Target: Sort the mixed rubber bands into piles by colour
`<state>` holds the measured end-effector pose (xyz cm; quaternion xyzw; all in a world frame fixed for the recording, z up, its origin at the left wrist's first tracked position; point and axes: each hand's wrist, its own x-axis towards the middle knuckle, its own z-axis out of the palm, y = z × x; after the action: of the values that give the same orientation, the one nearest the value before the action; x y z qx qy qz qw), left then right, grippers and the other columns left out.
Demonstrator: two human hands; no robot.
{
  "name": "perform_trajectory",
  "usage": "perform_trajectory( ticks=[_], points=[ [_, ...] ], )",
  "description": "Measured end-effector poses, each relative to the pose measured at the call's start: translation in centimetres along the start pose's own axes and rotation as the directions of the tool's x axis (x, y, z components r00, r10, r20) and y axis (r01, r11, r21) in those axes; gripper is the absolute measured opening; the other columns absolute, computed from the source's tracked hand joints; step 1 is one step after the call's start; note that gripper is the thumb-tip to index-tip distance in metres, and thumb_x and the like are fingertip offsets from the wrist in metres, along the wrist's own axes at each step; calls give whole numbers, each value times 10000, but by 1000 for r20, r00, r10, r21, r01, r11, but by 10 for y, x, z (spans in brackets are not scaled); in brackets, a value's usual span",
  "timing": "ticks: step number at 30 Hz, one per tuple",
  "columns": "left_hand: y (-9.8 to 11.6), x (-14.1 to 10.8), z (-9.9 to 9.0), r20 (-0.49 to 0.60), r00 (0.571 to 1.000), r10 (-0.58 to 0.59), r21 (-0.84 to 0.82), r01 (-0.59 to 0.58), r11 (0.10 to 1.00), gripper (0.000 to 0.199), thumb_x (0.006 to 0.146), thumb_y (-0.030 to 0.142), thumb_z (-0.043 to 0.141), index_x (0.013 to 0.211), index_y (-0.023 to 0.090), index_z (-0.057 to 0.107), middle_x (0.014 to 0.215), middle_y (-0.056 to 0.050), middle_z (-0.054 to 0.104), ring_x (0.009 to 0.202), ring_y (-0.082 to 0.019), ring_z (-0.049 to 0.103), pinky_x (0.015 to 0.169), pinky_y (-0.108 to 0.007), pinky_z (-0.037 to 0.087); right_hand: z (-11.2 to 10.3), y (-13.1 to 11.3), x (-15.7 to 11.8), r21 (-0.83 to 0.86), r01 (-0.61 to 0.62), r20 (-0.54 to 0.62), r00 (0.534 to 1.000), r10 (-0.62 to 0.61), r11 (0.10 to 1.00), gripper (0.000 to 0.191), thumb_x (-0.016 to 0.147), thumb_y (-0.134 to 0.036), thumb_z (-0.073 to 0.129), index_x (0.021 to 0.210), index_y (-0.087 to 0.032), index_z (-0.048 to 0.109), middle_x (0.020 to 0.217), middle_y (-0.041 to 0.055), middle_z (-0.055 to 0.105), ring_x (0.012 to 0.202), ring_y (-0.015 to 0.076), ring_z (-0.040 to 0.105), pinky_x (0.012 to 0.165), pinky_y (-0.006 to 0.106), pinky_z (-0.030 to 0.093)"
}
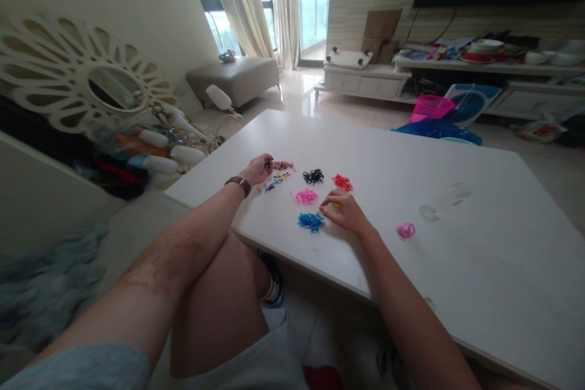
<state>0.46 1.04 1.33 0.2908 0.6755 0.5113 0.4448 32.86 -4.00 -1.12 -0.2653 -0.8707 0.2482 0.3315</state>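
My left hand (259, 169) is at the near left of the white table, its fingertips at a pile of mixed-colour bands (282, 166); what they hold is too small to make out. A few loose bands (274, 184) lie just beside it. My right hand (342, 210) is over the table with its fingers bent together, close to the blue pile (311, 222); a bit of yellow shows at its fingers. Around it are a pink pile (306, 197), a black pile (313, 176) and a red pile (342, 182).
On the white table (484, 256), a pink object (405, 230) and clear containers (457, 193) are right of my right hand. A pink basket (432, 108) stands beyond the table. A lamp with white shades (187, 155) is off the left edge.
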Motion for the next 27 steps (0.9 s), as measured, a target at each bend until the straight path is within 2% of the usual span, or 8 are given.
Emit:
perform_trajectory(
  ticks=[3, 6, 10, 17, 20, 22, 25, 27],
  points=[
    [-1, -1, -7, 59, 992, 111, 306, -124, 944, 164, 750, 246, 675, 629, 170, 592, 517, 26, 427, 500, -108, 416, 521, -271, 371, 0, -1, 0, -3, -3, 1, 1000, 3, 1000, 100, 856, -238, 697, 762, -222, 729, 806, 44, 677, 801, 198, 604, 772, 360, 476],
    [-2, -4, -12, 217, 954, 205, 614, -297, 731, 225, 723, 341, 712, 603, 154, 674, 492, 18, 473, 532, -128, 446, 544, -287, 330, 0, 0, 0, -6, -4, 3, 1000, 4, 1000, 95, 850, -227, 701, 759, -222, 728, 805, 42, 676, 800, 197, 603, 775, 359, 471],
    [-4, -9, -10, 353, 917, 185, 730, -393, 558, 171, 651, 329, 761, 657, 159, 748, 570, -10, 615, 606, -152, 540, 577, -270, 384, 1, 2, 0, -9, 3, -3, 1000, -4, 1000, 86, 845, -225, 705, 763, -218, 729, 805, 40, 677, 794, 196, 599, 786, 364, 466],
    [-7, -11, 0, 351, 934, 69, 801, -337, 494, 70, 603, 213, 774, 627, 180, 717, 575, -19, 641, 587, -155, 568, 533, -242, 396, 0, 1, 0, -17, 8, 4, 1000, -8, 1000, 112, 862, -233, 687, 761, -220, 734, 794, 40, 671, 783, 194, 597, 781, 369, 462],
    [-3, -15, 3, 363, 929, 68, 749, -334, 572, 125, 656, 199, 751, 581, 172, 655, 528, -9, 569, 525, -134, 500, 518, -259, 378, 0, 1, 0, -25, 4, 0, 1000, -4, 1000, 112, 860, -233, 684, 760, -225, 734, 791, 40, 670, 785, 197, 600, 784, 371, 464],
    [0, -20, 6, 372, 926, 62, 619, -297, 727, 182, 709, 195, 714, 568, 166, 602, 526, -10, 527, 506, -120, 458, 506, -261, 375, 0, 2, 1, -27, 4, -4, 1000, -4, 1000, 115, 862, -242, 683, 759, -228, 732, 792, 40, 672, 785, 198, 602, 792, 376, 468],
    [6, -30, 15, 387, 922, -19, 289, -102, 952, 178, 755, 146, 648, 600, 158, 562, 584, -33, 537, 520, -108, 457, 514, -249, 408, 1, 2, 1, -26, 9, -9, 1000, -9, 1000, 125, 865, -262, 683, 753, -228, 725, 796, 43, 674, 787, 202, 603, 799, 385, 473],
    [9, -37, 23, 431, 898, -95, 100, 57, 993, 130, 762, 101, 616, 649, 149, 575, 632, -48, 560, 530, -101, 464, 530, -244, 436, 2, 2, 1, -29, 10, -8, 1000, -10, 1000, 128, 866, -265, 680, 751, -229, 721, 797, 44, 673, 792, 206, 602, 795, 387, 474]
  ],
)
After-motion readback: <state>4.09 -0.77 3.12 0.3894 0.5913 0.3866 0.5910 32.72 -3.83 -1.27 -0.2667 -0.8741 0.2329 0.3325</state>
